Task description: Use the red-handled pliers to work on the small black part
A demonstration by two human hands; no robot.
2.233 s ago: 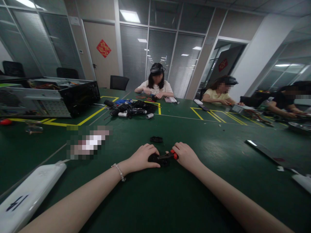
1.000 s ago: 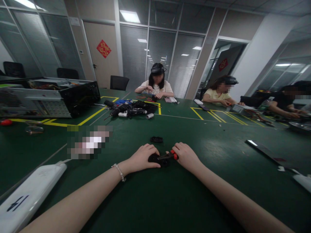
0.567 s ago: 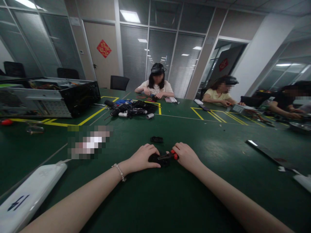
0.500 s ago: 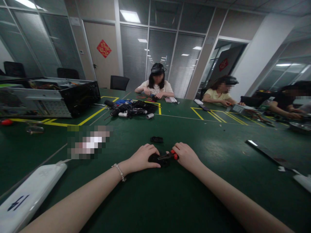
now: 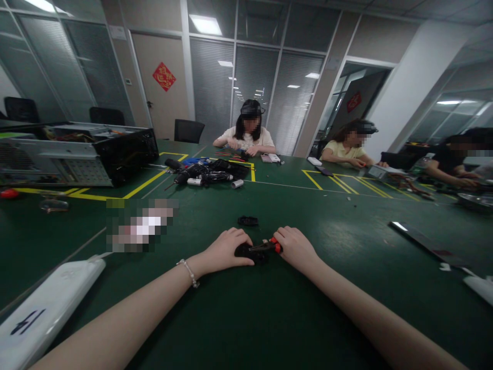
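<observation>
My left hand [image 5: 227, 248] is closed round a small black part [image 5: 242, 251] low over the green table [image 5: 246, 313]. Red-handled pliers [image 5: 265, 247] are gripped in my right hand [image 5: 296, 244], their jaws pointing left and meeting the black part. Exactly what the jaws pinch is too dark to make out. Just beyond my hands lies another small black piece [image 5: 248, 221].
A white power bank [image 5: 54, 303] marked in black lies at the left, near a blurred-out device [image 5: 144, 226]. An opened computer case [image 5: 77, 154] stands behind. Farther off is a pile of black parts [image 5: 210, 172]; several people work across the table.
Both hands stay in place. The pliers' jaws look slightly closer together than before, still against the black part.
</observation>
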